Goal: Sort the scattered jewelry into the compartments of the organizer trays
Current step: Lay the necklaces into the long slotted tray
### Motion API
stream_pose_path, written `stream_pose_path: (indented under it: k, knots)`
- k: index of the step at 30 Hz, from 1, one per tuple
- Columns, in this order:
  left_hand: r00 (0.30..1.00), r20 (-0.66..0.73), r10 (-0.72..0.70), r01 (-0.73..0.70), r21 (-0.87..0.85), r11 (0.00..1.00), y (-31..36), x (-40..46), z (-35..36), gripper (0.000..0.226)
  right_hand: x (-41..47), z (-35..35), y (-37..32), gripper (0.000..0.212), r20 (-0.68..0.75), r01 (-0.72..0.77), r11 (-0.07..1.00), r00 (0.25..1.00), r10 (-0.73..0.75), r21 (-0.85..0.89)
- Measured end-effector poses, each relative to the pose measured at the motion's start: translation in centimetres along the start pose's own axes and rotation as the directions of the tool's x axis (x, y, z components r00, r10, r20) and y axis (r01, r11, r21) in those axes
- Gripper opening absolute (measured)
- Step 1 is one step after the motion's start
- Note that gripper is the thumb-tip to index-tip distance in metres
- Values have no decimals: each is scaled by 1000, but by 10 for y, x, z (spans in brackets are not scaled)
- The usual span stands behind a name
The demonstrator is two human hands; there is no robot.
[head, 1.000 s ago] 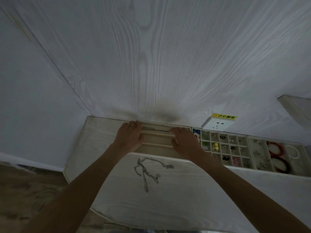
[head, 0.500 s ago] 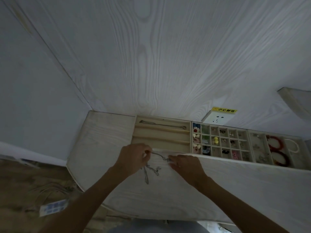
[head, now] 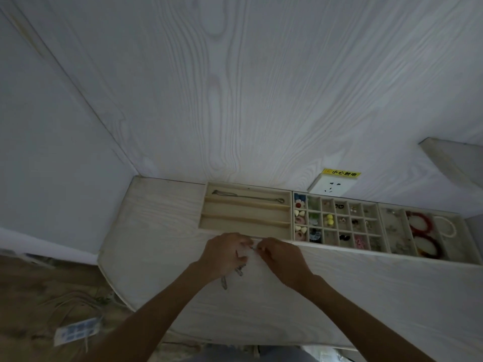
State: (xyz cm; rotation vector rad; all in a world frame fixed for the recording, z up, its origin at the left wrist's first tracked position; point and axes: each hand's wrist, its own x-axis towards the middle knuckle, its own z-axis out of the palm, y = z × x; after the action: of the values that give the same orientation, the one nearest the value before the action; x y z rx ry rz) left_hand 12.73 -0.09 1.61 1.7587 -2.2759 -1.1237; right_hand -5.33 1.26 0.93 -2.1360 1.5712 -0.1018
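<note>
**Both hands pinching a chain in front of the trays**

Pale wood-grain panelling is filling the wall ahead of me, with a white wall socket (head: 331, 188) under a yellow sticker, and below it a whitewashed tabletop (head: 146, 231) is carrying three organizer trays in a row against the wall.

From my head camera I am looking down at my left hand (head: 225, 253) and right hand (head: 281, 257), which are meeting just in front of the long-slot tray (head: 245, 218). Both are curling their fingertips onto a thin metal necklace (head: 239, 270): a short stretch is running between them, and the rest is hanging under my left hand and trailing on the tabletop. Another chain (head: 248, 197) is lying stretched along the far slot of that tray.

Beside it on the right, the small-grid tray (head: 337, 223) is holding earrings and little charms, too small for me to name singly. Further right, the bracelet tray (head: 420, 235) is holding red bangles and a white bracelet.
</note>
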Motion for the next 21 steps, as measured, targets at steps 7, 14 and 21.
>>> stream_pose_path:
  k: [7,14,21]
  knots:
    - [993,72,98,-70,-316,946,12,-5,-14,49,-4,-44,-19,10,224,-284,523,959,175,803]
    - [983,29,180,-148,-454,879,15,-3,-32,19,-6,-82,-13,13,336,-354,85,925,178,931]
    - [973,-62,224,-229,-433,872,24,-4,-57,18,-5,-92,-10,15,423,-418,-120,906,25,901]
